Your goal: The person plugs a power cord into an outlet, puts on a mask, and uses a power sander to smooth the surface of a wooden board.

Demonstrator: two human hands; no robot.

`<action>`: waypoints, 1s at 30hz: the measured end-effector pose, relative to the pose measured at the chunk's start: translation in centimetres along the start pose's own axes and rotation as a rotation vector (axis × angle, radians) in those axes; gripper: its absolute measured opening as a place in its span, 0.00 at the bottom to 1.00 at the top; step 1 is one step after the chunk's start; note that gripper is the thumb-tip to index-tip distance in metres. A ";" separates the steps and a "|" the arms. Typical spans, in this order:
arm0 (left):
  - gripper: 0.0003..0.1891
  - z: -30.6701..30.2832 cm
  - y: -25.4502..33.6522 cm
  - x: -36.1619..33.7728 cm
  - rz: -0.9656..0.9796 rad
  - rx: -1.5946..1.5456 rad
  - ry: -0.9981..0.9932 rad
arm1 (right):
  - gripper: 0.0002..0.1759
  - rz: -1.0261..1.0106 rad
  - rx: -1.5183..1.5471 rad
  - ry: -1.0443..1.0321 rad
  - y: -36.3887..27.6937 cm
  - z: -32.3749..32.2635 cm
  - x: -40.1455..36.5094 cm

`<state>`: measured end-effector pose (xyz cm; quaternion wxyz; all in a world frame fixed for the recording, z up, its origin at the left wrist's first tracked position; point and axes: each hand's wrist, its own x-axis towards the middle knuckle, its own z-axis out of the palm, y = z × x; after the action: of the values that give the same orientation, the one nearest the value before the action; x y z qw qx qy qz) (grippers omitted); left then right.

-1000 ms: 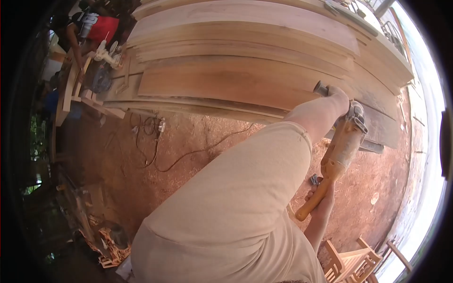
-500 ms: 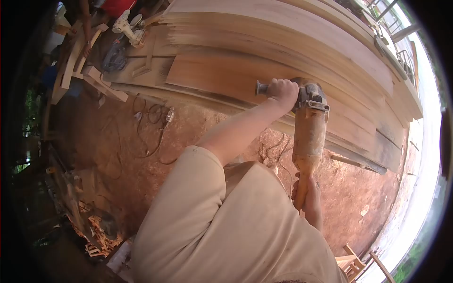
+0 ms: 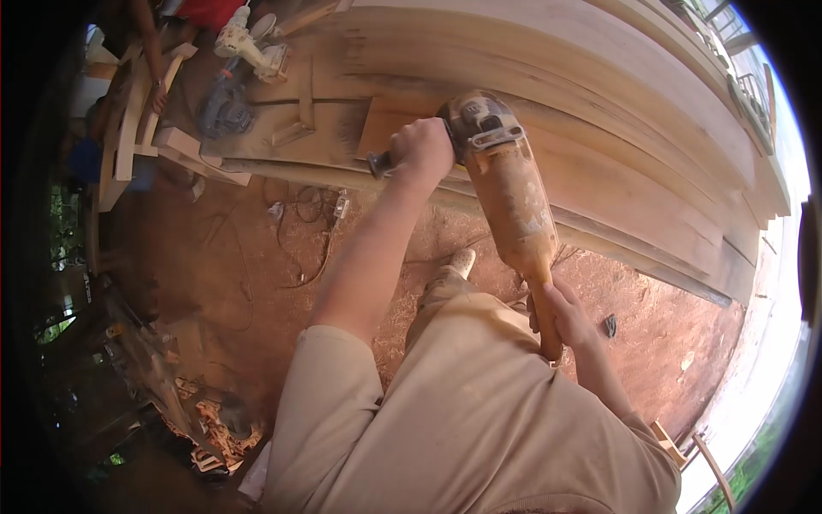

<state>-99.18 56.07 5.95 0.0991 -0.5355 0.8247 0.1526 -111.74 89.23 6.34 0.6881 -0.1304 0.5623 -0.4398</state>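
A dusty, worn angle grinder [image 3: 511, 195] is held across my front, its head over a reddish-brown board [image 3: 377, 128] on the wood pile. My left hand [image 3: 424, 147] is closed around the dark side handle [image 3: 378, 164] near the tool's head. Around the rear handle [image 3: 549, 338], my right hand [image 3: 568, 315] is wrapped close to my body. The grinder's head hides part of the board, and its disc is out of sight beneath.
Long planks [image 3: 548, 77] are stacked ahead. A cream power drill [image 3: 248, 43] and a dark blue power tool [image 3: 224, 110] lie at the left end. Another person's hand [image 3: 159, 97] is by a wooden frame [image 3: 128, 150]. Cords [image 3: 318, 257] trail over the reddish ground.
The grinder has swung left and tilted, its head moving left along the board with my left hand. My right hand stays on the rear handle. The view has shifted, and a shoe now shows below.
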 end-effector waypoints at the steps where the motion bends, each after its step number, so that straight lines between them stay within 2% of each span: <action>1: 0.11 -0.3 -1.5 -0.1 -0.031 -0.020 0.029 | 0.22 0.007 0.012 0.001 -0.1 0.7 0.8; 3: 0.11 -1.2 -4.2 0.1 -0.056 -0.033 0.061 | 0.22 0.033 -0.115 -0.027 -0.8 2.4 2.6; 10: 0.15 -2.5 -11.8 1.6 -0.229 0.027 0.074 | 0.25 0.083 -0.249 -0.102 -3.3 8.1 7.5; 20: 0.15 -2.7 -12.7 2.1 -0.223 0.075 0.023 | 0.27 0.110 -0.321 -0.099 -5.8 7.8 7.5; 30: 0.15 -2.8 -13.0 3.2 -0.139 0.052 -0.031 | 0.23 0.146 -0.213 -0.002 -4.5 9.2 7.3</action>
<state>-88.57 47.38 5.61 0.1362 -0.5864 0.7875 0.1325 -105.72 78.22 7.61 0.7010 -0.1619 0.6131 -0.3264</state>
